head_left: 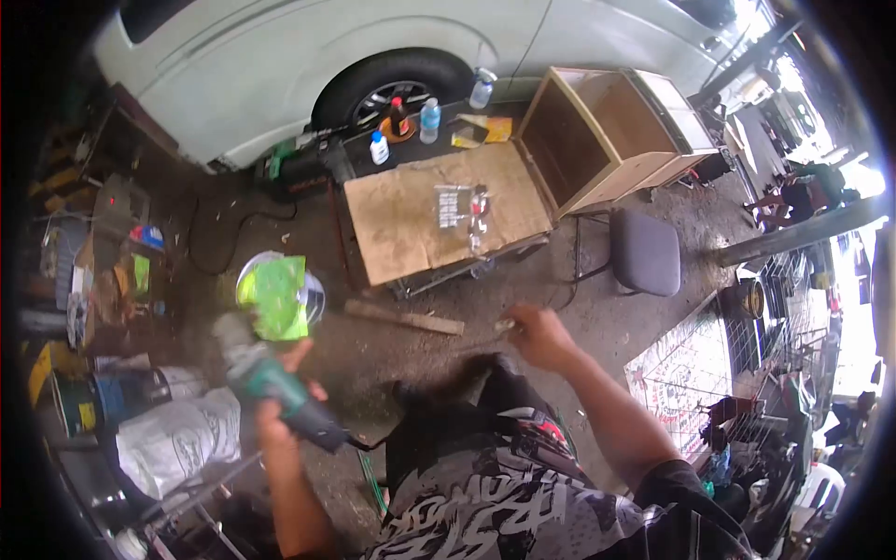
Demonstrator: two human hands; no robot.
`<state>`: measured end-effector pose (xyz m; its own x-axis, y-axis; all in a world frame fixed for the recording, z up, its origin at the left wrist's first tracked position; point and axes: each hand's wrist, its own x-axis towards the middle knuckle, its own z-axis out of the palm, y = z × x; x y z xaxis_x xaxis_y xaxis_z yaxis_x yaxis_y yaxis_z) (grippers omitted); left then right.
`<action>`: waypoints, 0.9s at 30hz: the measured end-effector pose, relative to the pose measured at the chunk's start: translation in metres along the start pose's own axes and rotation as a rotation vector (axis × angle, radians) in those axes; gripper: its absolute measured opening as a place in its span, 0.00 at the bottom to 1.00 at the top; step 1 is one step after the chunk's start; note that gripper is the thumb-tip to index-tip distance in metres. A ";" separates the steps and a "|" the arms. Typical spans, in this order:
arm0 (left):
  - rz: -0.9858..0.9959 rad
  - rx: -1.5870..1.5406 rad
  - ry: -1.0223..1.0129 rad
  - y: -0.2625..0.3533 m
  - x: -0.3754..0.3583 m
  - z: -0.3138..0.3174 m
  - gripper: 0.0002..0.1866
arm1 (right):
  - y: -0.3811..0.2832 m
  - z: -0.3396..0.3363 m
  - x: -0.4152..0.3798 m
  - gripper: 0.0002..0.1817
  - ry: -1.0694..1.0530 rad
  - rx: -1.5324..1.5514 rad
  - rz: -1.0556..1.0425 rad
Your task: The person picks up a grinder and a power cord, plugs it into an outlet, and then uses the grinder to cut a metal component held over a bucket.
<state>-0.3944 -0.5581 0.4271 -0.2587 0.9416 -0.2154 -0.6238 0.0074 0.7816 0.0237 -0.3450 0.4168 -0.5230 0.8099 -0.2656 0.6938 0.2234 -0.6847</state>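
My left hand (273, 427) is wrapped round the body of a green and black angle grinder (280, 390). The tool's grey head (235, 342) points up and away from me and is smeared by motion. From its rear end a dark cord runs toward my waist. Out in front of my body on the right, my right hand (543, 340) is closed in a pinch on a small whitish piece (505, 326), too small to name. Just beyond the grinder, a bright green sheet (282, 303) lies over a white bucket (315, 297). A wooden strip (403, 317) lies on the floor between my hands.
Ahead stands a low table topped with cardboard (401, 219), small items lying on it. Behind it are bottles (429, 121), a wooden cabinet (635, 121) and a white van (280, 56). A grey-seated chair (646, 252) is at right. A white sack (182, 443) sits at left.
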 end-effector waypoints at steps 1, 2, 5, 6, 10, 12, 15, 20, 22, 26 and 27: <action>-0.038 0.003 -0.080 -0.025 0.022 0.018 0.50 | -0.001 -0.009 0.001 0.17 -0.020 0.025 0.008; -0.078 0.010 -0.156 -0.047 0.043 0.038 0.50 | 0.000 -0.019 0.002 0.17 -0.044 0.054 0.015; -0.228 0.032 -0.312 -0.103 0.104 0.122 0.56 | 0.011 -0.068 0.014 0.17 -0.094 0.275 0.060; -0.262 0.029 -0.355 -0.123 0.119 0.151 0.56 | 0.025 -0.081 0.020 0.17 -0.111 0.376 0.082; -0.353 0.111 -0.471 -0.219 0.180 0.269 0.54 | 0.132 -0.123 0.054 0.17 -0.143 0.827 -0.093; -0.423 0.181 -0.457 -0.281 0.209 0.300 0.53 | 0.193 -0.166 0.074 0.17 -0.227 1.024 -0.097; -0.513 0.189 -0.297 -0.349 0.241 0.375 0.52 | 0.347 -0.197 0.099 0.24 -0.254 0.817 -0.097; -0.595 0.183 -0.004 -0.419 0.239 0.409 0.46 | 0.612 -0.187 0.168 0.23 -0.385 -0.403 0.123; -0.611 0.216 0.129 -0.433 0.222 0.414 0.46 | 0.693 -0.176 0.196 0.18 -0.471 -0.777 -0.058; -0.612 0.260 0.332 -0.443 0.186 0.414 0.48 | 0.807 -0.113 0.220 0.22 -0.738 -1.095 0.114; -0.617 0.266 0.373 -0.444 0.181 0.414 0.48 | 0.821 -0.107 0.220 0.22 -0.796 -1.168 0.051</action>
<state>0.1414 -0.2513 0.2835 -0.1820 0.5651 -0.8047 -0.5494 0.6202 0.5598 0.5313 0.0750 -0.1313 -0.3486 0.4004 -0.8474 0.5194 0.8352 0.1809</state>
